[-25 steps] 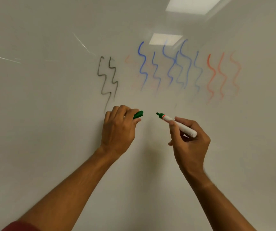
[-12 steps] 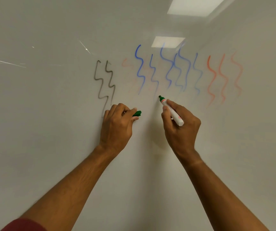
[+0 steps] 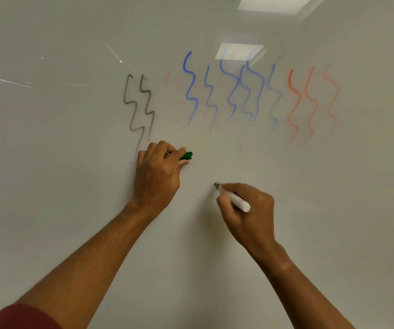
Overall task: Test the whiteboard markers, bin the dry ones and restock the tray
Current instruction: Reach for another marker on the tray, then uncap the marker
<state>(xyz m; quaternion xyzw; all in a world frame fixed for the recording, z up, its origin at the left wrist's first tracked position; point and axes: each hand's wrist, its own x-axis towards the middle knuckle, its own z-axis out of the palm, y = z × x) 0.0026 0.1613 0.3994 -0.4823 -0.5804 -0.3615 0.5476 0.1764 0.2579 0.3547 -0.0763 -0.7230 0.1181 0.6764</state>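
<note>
Two hands on a whiteboard (image 3: 72, 162): left hand (image 3: 158, 172) clutches a green cap (image 3: 187, 156), right hand (image 3: 250, 214) grips an uncapped marker (image 3: 235, 200), bare board below the squiggles (image 3: 234, 91).

Cap (image 3: 187, 155) left of marker (image 3: 236, 201), squiggles (image 3: 229, 96) above on whiteboard (image 3: 48, 162)

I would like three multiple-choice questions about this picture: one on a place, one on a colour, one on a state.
1. Where are the black squiggles?
A. left of the blue squiggles
B. right of the red squiggles
C. between blue and red

2. What colour is the cap in the left hand?
A. blue
B. green
C. black

3. In what state is the marker in the right hand?
A. capped
B. uncapped, tip at the whiteboard
C. lying flat

Answers:
1 A, they stand left of the blue squiggles.
2 B, the cap in the left hand is green.
3 B, the right hand points the bare tip of the marker at the whiteboard.
</note>
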